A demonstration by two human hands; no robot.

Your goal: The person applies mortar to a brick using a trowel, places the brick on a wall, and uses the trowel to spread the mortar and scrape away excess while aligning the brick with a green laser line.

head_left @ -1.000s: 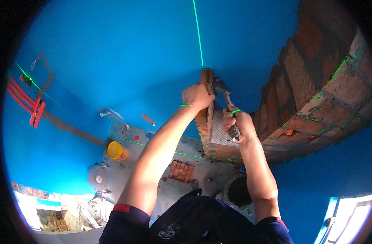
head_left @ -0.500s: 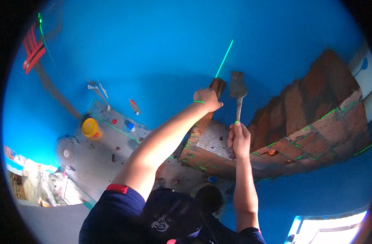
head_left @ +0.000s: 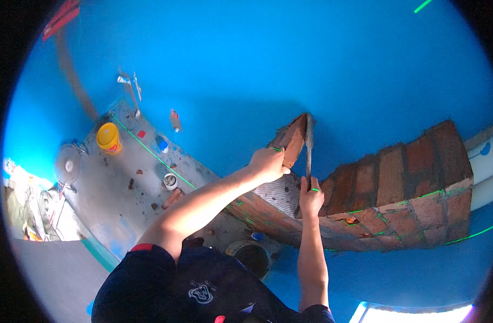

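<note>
My left hand is wrapped round the near end of a reddish-brown brick, held slanted against the blue wall. My right hand grips the handle of a trowel. The trowel's mortar-grey blade appears edge-on along the brick's right side, apparently touching it. Below both hands, a pale ribbed patch shows on the low brickwork. The patch is partly hidden by my fingers. To the right, the brickwork rises in several courses with grey mortar joints.
A yellow bucket, a fan-like round thing and scattered rubble lie on the grey floor at left. A dark bucket stands beneath the brickwork near me. White pipes run at the far right. Green laser lines cross floor and bricks.
The trowel blade has turned from flat to edge-on and come left against the brick. The brick now tilts with its broad side showing. The whole view has shifted.
</note>
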